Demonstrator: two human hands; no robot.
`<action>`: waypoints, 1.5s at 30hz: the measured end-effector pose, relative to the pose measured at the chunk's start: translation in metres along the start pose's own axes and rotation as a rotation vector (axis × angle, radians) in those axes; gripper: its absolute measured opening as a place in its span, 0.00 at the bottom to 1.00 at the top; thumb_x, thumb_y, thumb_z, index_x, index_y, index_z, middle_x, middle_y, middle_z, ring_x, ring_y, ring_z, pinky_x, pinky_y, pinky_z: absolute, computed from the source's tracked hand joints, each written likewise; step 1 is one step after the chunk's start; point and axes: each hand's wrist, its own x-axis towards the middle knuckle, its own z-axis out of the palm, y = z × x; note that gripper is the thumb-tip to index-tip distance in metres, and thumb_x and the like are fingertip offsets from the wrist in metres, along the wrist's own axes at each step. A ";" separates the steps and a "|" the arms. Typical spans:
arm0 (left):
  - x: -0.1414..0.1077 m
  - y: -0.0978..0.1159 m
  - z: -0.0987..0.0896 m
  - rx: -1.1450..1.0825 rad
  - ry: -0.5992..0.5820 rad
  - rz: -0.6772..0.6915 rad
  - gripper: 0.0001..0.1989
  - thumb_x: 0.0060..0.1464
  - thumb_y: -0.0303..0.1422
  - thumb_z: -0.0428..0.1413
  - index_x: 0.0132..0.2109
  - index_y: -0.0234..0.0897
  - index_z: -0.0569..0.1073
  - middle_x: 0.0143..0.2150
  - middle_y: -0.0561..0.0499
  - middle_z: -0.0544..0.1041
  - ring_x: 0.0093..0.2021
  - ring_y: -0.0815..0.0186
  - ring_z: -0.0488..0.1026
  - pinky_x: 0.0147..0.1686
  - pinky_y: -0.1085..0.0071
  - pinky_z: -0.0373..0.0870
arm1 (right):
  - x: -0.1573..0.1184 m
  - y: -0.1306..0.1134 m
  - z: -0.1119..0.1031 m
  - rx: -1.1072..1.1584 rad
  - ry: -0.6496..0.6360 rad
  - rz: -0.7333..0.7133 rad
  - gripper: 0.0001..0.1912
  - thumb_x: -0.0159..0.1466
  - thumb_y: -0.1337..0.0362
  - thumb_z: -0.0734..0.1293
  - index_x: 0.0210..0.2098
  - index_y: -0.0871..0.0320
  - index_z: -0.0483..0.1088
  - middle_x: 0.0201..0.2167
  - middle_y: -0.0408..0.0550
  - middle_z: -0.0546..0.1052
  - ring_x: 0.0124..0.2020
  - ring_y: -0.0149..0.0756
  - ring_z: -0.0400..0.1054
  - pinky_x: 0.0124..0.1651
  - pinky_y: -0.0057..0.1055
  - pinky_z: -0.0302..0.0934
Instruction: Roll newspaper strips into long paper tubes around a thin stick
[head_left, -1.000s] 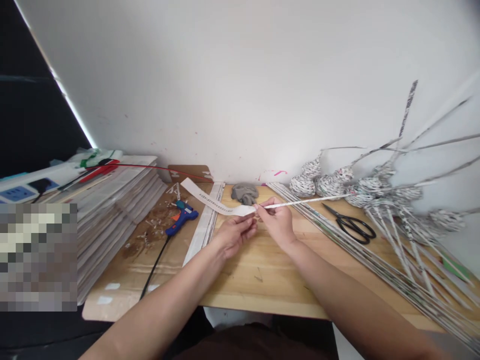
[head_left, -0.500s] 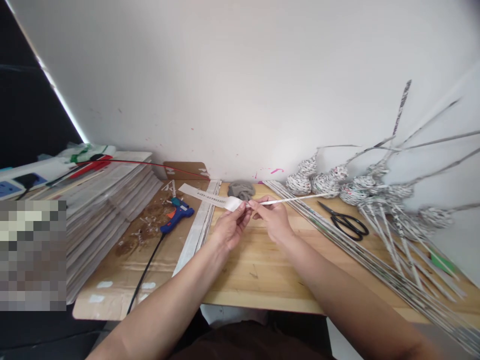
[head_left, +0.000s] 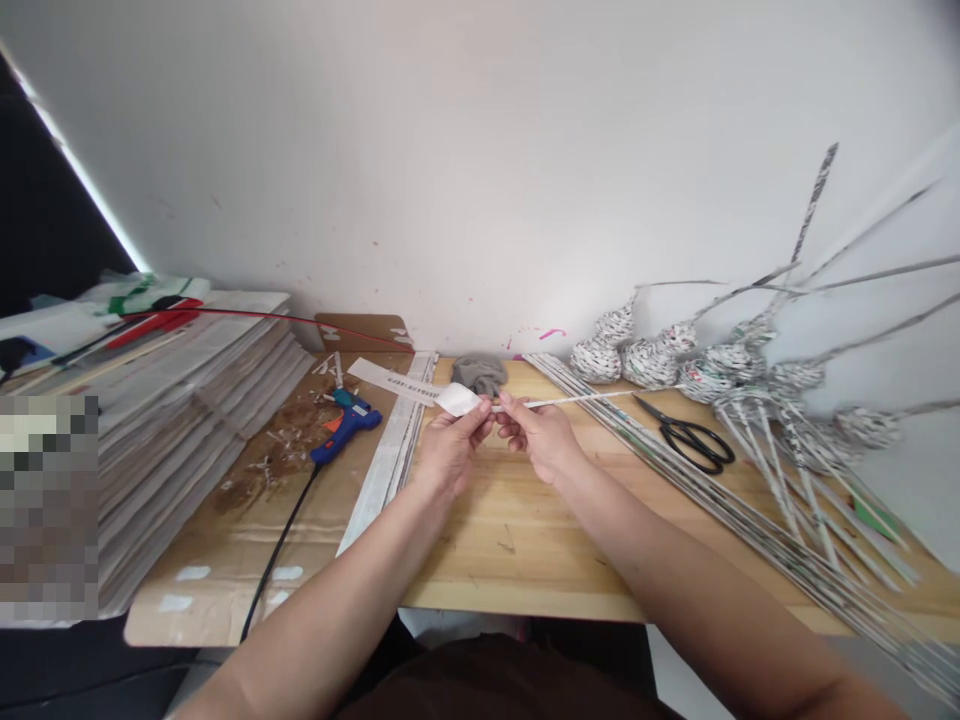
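Observation:
My left hand (head_left: 451, 448) pinches a printed white paper strip (head_left: 401, 385) near its curled end; the strip's other end reaches left over the stack of flat strips. My right hand (head_left: 541, 432) is closed on a thin white paper stick (head_left: 570, 400), which extends right toward the scissors. The fingertips of both hands nearly meet where strip and stick join. Behind them, a crumpled grey cloth (head_left: 480, 375) lies against the wall.
A blue glue gun (head_left: 349, 428) lies on cardboard (head_left: 300, 520) at left, beside stacked paper (head_left: 202, 410). Rolled paper sticks (head_left: 675, 470), black scissors (head_left: 691, 440) and several woven paper gourd shapes (head_left: 651, 360) are at right.
The view has shifted slightly. My hands are still together, the strip's curl looks more twisted, and the stick's far end has drawn slightly left, toward my hands.

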 end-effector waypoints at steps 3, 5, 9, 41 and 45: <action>0.002 0.001 -0.006 0.009 -0.003 0.021 0.11 0.39 0.27 0.65 0.34 0.34 0.77 0.30 0.51 0.77 0.28 0.75 0.73 0.30 0.81 0.70 | 0.000 -0.001 -0.001 -0.016 -0.054 0.140 0.21 0.53 0.47 0.68 0.28 0.62 0.71 0.24 0.48 0.75 0.18 0.26 0.64 0.14 0.19 0.53; 0.004 0.002 -0.009 0.005 0.033 0.039 0.12 0.38 0.27 0.66 0.34 0.33 0.77 0.29 0.52 0.77 0.27 0.75 0.72 0.29 0.81 0.70 | -0.004 -0.003 0.000 -0.119 -0.146 0.221 0.26 0.56 0.42 0.63 0.29 0.63 0.71 0.22 0.48 0.74 0.17 0.27 0.64 0.14 0.20 0.52; 0.007 0.003 -0.013 0.009 0.072 0.061 0.13 0.38 0.29 0.66 0.34 0.31 0.76 0.27 0.52 0.75 0.25 0.75 0.71 0.27 0.80 0.68 | -0.021 -0.012 0.002 -0.615 -0.281 -0.097 0.25 0.60 0.43 0.59 0.29 0.60 0.71 0.21 0.48 0.74 0.19 0.31 0.66 0.20 0.26 0.59; 0.004 0.002 -0.010 0.107 -0.026 -0.061 0.14 0.37 0.33 0.67 0.32 0.28 0.77 0.26 0.50 0.74 0.24 0.75 0.69 0.23 0.81 0.66 | -0.015 -0.026 -0.015 -0.981 -0.261 -0.507 0.08 0.60 0.61 0.63 0.34 0.57 0.72 0.29 0.44 0.76 0.25 0.28 0.64 0.29 0.25 0.54; 0.003 0.000 -0.010 0.132 -0.068 -0.068 0.13 0.38 0.32 0.66 0.32 0.28 0.77 0.26 0.51 0.74 0.23 0.77 0.67 0.22 0.81 0.65 | -0.012 -0.024 -0.016 -0.958 -0.274 -0.437 0.10 0.61 0.60 0.62 0.32 0.57 0.72 0.23 0.41 0.73 0.22 0.26 0.60 0.26 0.24 0.52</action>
